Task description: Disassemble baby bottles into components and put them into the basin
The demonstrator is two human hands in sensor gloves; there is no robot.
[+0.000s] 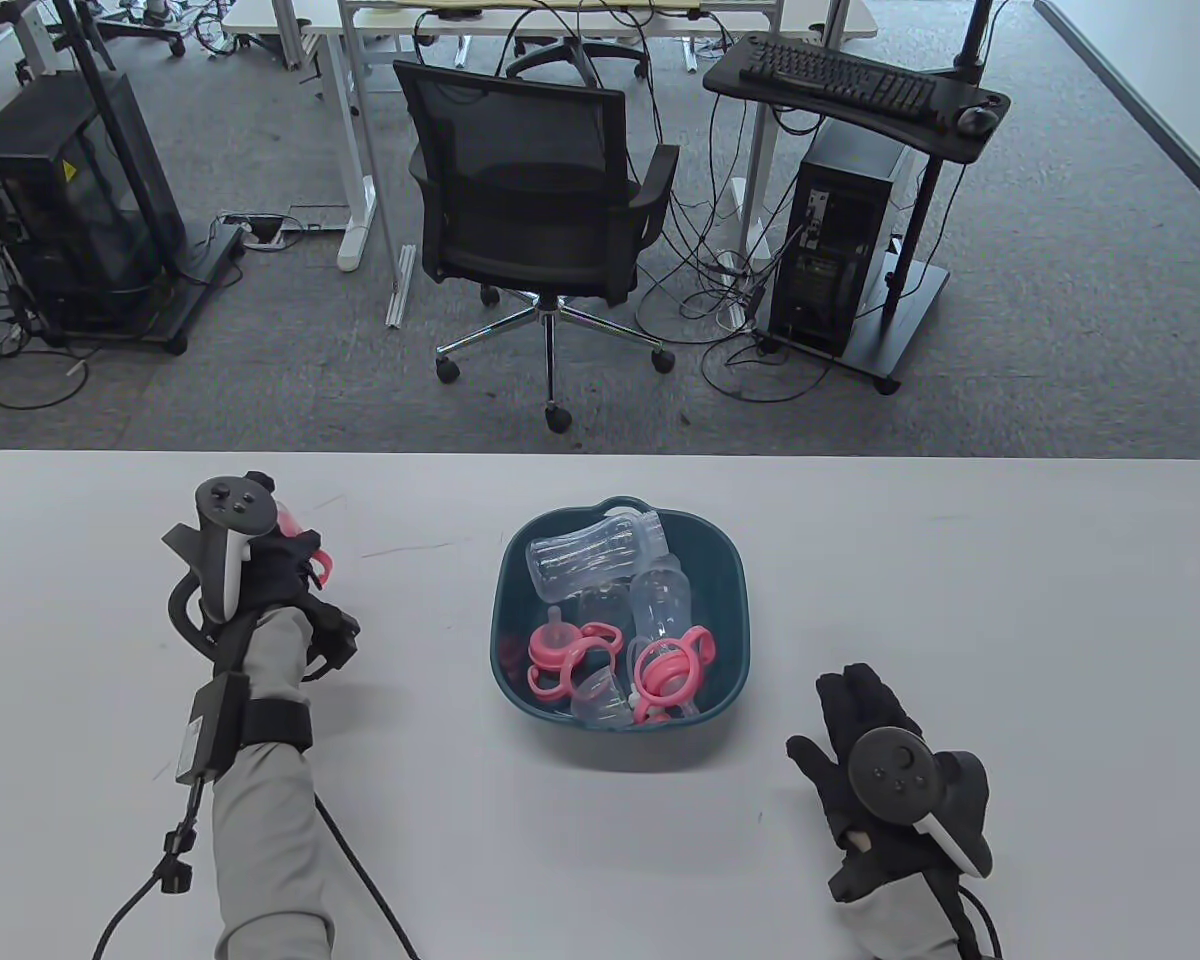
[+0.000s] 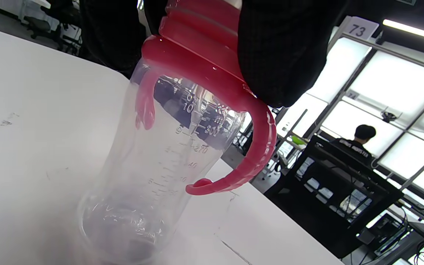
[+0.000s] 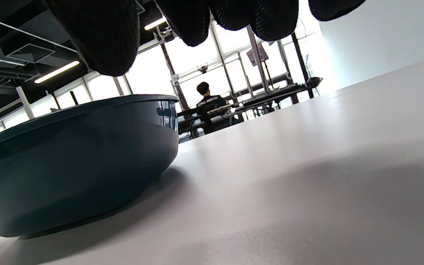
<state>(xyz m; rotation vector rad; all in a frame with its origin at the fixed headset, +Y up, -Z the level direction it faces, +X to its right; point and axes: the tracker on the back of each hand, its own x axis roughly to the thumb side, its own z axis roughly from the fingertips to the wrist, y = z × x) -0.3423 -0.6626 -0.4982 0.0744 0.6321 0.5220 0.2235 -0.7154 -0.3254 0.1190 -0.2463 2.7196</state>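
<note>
Your left hand (image 1: 260, 570), at the basin's (image 1: 520, 690) nine o'clock, gripped the last baby bottle's (image 2: 153, 162) pink collar (image 2: 197, 36), probably to unscrew it, while your right hand (image 1: 880, 760) rested flat and spread at four o'clock.

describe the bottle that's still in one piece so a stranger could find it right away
Start at the white table and go to its left side, away from the teal basin in the middle. There the left hand grips a clear bottle by its top. Unlike the loose parts in the basin, it still wears its pink handled collar.
</note>
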